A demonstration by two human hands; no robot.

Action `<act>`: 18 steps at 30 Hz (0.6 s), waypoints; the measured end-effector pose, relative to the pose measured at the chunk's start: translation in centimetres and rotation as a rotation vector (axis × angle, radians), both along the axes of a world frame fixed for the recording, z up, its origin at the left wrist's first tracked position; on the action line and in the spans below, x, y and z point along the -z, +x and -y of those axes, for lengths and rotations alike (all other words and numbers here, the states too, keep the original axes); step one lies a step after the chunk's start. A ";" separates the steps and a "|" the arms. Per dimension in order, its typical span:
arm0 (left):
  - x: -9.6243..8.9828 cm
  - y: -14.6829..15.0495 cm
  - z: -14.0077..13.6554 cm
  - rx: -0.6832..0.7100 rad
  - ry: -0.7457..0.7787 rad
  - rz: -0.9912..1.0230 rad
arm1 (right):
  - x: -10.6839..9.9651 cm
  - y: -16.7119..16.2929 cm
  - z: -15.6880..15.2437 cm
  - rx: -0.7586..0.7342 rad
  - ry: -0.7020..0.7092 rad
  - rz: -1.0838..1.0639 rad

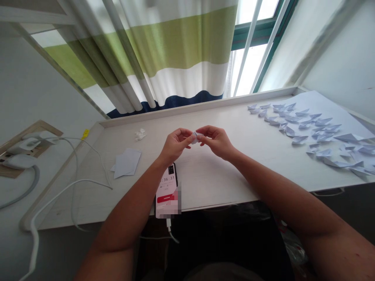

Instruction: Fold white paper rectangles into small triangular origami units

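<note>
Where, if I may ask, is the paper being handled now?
Just right of the head view's middle, the paper is held between the left hand and right hand, beyond the phone.

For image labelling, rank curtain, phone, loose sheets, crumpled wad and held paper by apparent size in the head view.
Curtain
Phone
Loose sheets
Crumpled wad and partly hidden held paper: too alike to rank

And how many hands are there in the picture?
2. The left hand is just beyond the phone; the right hand is across from it, over the white desk. Both pinch a small folded paper. No others show.
</note>
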State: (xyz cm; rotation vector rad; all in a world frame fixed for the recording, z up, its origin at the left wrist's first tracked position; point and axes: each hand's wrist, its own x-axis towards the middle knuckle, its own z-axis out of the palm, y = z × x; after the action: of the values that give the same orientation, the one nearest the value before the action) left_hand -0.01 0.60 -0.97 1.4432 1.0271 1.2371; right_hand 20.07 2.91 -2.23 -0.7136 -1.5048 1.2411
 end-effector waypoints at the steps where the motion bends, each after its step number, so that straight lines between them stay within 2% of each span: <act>1: 0.0 0.1 0.1 -0.006 0.010 -0.015 | 0.0 0.0 0.0 -0.004 -0.009 -0.009; 9: -0.1 0.4 0.3 -0.045 0.124 -0.110 | -0.3 -0.1 0.3 -0.046 -0.029 -0.054; 14: 0.1 0.5 0.3 -0.041 0.141 -0.111 | -0.2 -0.1 0.2 -0.022 -0.049 -0.056; 18: 0.1 0.5 0.3 -0.062 0.159 -0.113 | -0.2 -0.2 0.1 -0.058 -0.091 -0.062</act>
State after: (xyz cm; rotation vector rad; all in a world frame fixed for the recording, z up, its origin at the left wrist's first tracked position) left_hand 0.52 0.32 -1.10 1.6302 1.0756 1.3189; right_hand 19.92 2.78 -2.01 -0.6897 -1.4344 1.3705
